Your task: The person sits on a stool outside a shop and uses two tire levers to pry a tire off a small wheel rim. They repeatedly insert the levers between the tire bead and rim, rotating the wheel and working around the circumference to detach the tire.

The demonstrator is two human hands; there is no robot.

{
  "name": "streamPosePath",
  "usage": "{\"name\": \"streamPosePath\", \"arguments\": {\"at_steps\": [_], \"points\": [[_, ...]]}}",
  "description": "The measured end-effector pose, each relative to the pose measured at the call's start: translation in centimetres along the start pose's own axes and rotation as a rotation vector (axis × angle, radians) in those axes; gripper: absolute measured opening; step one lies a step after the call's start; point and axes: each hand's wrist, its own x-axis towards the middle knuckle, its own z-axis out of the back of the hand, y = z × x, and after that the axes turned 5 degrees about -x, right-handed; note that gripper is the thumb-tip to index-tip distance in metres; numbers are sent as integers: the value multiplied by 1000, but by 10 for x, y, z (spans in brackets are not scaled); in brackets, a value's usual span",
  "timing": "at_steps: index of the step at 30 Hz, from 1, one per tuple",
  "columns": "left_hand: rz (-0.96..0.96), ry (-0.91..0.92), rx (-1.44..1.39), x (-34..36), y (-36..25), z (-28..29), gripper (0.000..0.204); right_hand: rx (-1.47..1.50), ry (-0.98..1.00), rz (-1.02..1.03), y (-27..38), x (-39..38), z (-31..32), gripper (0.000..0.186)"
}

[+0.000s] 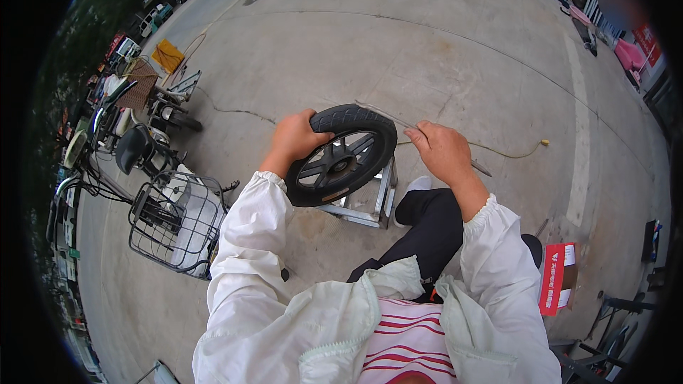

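A small wheel with a black tyre (385, 144) and dark spokes stands tilted on a silver metal frame stand (388, 195). My left hand (293, 141) is closed around the tyre's upper left side, the thumb over its inner edge. In my right hand (442, 148) is a long thin metal tyre lever (380, 112). Its far tip touches or lies very near the top of the tyre, and its other end sticks out below my wrist. Whether the tip is under the tyre's edge, I cannot tell.
An electric bike with a black wire basket (174, 220) stands close on the left, another with a brown basket (139, 84) beyond it. A yellow-ended hose (512, 156) lies on the concrete to the right. A red and white box (555, 277) sits near my right elbow.
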Motion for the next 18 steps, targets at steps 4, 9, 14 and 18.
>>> {"name": "streamPosePath", "arguments": {"at_steps": [4,9,14,18], "points": [[-3,-1,-20,1,4,-3,43,-449,208,73,21,5,8,51],[12,21,-25,-1,-4,0,42,-567,378,114,53,21,5,50],[19,17,-23,-2,-1,0,42,-640,433,184,67,37,-3,50],[16,24,-32,0,2,-2,43,-706,470,229,84,49,4,48]]}}
